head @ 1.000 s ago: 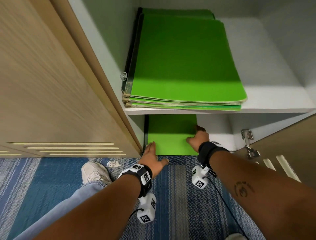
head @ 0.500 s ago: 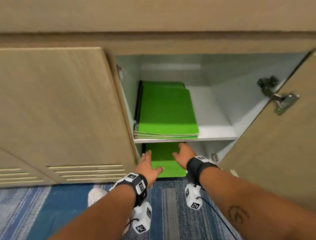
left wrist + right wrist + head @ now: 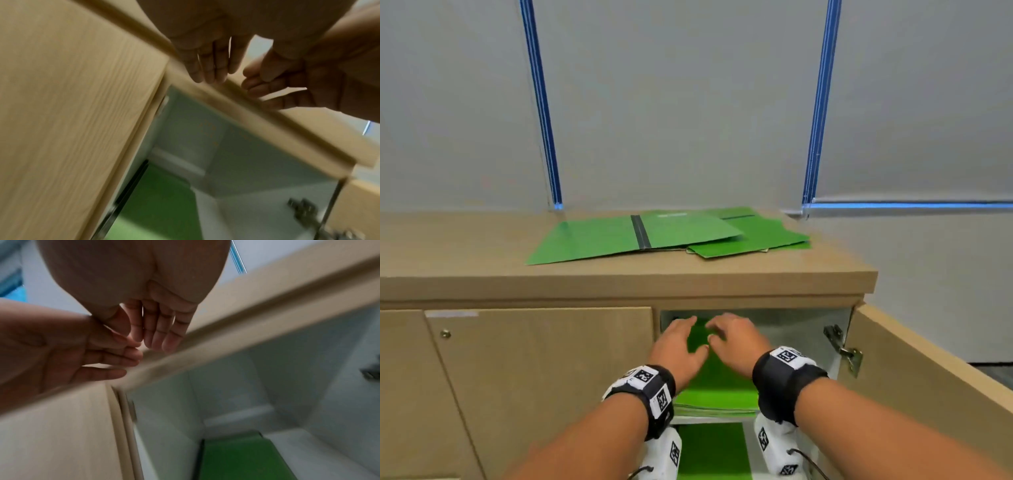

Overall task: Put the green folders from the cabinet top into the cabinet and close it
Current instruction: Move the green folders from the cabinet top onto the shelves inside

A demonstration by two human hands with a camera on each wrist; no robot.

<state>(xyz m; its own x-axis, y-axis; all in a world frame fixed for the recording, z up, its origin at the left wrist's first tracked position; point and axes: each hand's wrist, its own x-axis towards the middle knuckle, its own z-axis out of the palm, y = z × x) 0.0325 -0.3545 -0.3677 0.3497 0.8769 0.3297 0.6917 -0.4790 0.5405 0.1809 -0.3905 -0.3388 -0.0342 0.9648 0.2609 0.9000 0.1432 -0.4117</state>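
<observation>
Now both hands are raised side by side in front of the open compartment of the cabinet [image 3: 619, 284], palms down, holding nothing. Left hand [image 3: 677, 346] — fingers [image 3: 207, 68] straight and together; right hand [image 3: 736, 344] — fingers [image 3: 162, 327] relaxed, slightly bent. Green folders on top [image 3: 654, 233] lie above and beyond the fingertips, back from the front edge of the cabinet top and toward its right end, by the wall. The uppermost is splayed open, its dark spine running front to back, its long spread lying left to right; more are fanned out beneath it toward the right rear corner. Right hand looks marginally nearer the pile, though either reaches it by going up and forward over the front edge. Inside, stored folders [image 3: 717, 390] lie flat on the upper shelf, another below. Open door [image 3: 928, 377] stands swung out at the right, hinges showing.
</observation>
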